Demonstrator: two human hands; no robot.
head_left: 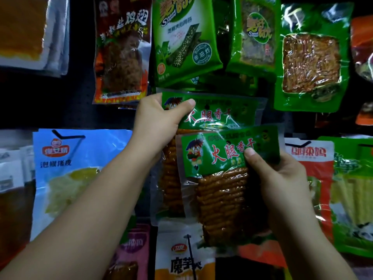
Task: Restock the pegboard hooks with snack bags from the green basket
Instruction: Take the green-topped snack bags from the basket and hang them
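**A:** Why are you holding two of the same packet at once?

**B:** It looks like a staging move. Your left hand (161,120) pinches the top left corner of the upper green-header packet (220,115), the one at centre frame against the pegboard (60,104). Its hang hole sits near the middle of that header, so you seem to be steadying it on, or lining it up with, a hook. The hook itself is hidden behind the packet, so I can't tell whether it's already threaded.

**A:** And the second one?

**B:** Your right hand (282,178) keeps the lower matching packet (222,178) just below and overlapping the first, header up and facing you, probably so it's ready to go onto the same hook next.

**A:** How are the hands set?

**B:** Left: closed narrow, thumb across the front of the header, fingers behind. Right: wrapped round the packet's right edge, thumb pressed on the green header, the other fingers curled behind. Neither hand is free.

**A:** Where's the green basket?

**B:** Not in view. Around you hang only stocked packets: a blue bag (80,178) at lower left and green seaweed bags (185,37) at upper centre.

**A:** Anything to watch?

**B:** The vacuum film looks slick, so keep the hole square to the hook.
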